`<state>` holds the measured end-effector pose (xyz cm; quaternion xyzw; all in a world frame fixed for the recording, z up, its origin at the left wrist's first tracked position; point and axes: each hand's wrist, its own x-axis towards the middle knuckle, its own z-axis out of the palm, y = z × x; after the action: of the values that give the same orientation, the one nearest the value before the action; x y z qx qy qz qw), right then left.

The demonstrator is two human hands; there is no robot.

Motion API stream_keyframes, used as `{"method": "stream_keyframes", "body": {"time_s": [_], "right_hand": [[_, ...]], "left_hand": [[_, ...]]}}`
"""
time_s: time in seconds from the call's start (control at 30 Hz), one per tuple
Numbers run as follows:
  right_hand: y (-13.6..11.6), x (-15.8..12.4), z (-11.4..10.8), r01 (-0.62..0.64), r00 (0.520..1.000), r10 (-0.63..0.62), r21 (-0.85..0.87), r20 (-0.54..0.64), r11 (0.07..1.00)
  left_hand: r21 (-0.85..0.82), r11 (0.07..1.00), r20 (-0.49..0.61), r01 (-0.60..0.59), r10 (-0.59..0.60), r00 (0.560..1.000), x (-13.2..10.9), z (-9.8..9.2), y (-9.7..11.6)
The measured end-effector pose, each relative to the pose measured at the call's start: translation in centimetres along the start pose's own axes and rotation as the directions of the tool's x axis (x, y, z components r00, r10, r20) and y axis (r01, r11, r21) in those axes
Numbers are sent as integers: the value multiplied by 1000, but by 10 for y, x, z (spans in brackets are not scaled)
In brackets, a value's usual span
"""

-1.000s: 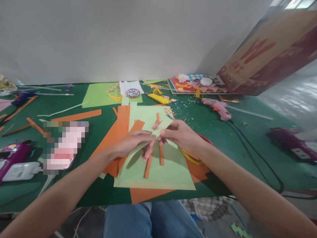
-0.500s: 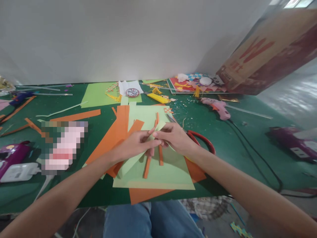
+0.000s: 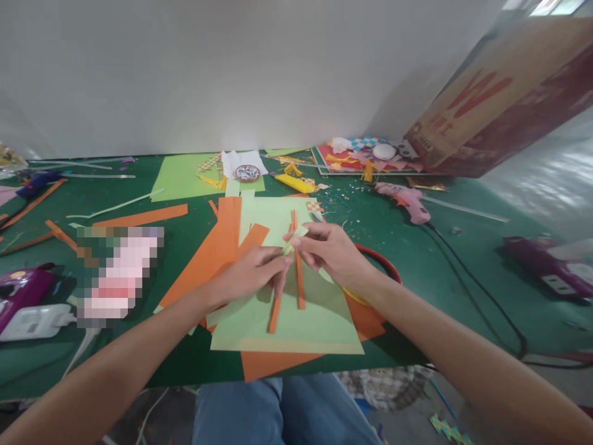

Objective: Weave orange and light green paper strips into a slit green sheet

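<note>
Hands raised over a pale green sheet (image 3: 315,334), itself lying on the green surface (image 3: 467,266). Between them, a narrow pale green strip (image 3: 301,230), its short end poking up past the fingertips. Strip appears bent or folded at the pinch; exact fold hidden by the fingers.

Right hand (image 3: 334,248): thumb and forefinger closed on the strip near its upper end. Left hand (image 3: 257,271): fingers closed on the same strip just beside and lower, thumb laid forward, remaining fingers curled beneath.

Step in hand, as judged: shaping or folding the strip in mid-air, both hands sharing it. Next move calls for the left pinch to hold firm while the right aligns the edges and presses a crease; if either lets go early, the paper would likely spring open.

Nearby: two thin orange strips (image 3: 301,287) on the sheet, below the hands, one partly behind the left fingers. Scissors (image 3: 388,262) lie beside the right wrist, partly covered by it. Pink glue gun (image 3: 417,207) farther right, apart from both hands.
</note>
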<state>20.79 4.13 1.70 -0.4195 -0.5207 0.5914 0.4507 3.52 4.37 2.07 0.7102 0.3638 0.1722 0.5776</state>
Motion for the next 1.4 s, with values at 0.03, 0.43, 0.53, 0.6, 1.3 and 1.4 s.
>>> {"method": "stream_keyframes", "body": {"time_s": [0.03, 0.43, 0.53, 0.6, 1.3, 1.4], "right_hand": [[0, 0, 0, 5, 1000, -5, -11, -1, 1000], [2, -3, 8, 13, 999, -11, -65, 31, 998], [0, -3, 4, 23, 1000, -22, -59, 15, 998], [-1, -3, 2, 35, 999, -36, -56, -14, 998], [3, -2, 5, 6, 999, -8, 61, 35, 998], [5, -2, 4, 6, 999, -9, 73, 46, 997]], "left_hand": [[18, 1000, 1, 5, -5, 1000, 0, 0, 0], [6, 999, -8, -41, 41, 999, 1, 1, 1], [-12, 1000, -55, -28, 28, 998, 1, 0, 3], [-12, 1000, -59, -22, 21, 998, 0, 0, 4], [111, 990, -35, -88, 93, 995, -1, 4, 6], [97, 992, -41, -77, 81, 996, -1, 4, 5]]}}
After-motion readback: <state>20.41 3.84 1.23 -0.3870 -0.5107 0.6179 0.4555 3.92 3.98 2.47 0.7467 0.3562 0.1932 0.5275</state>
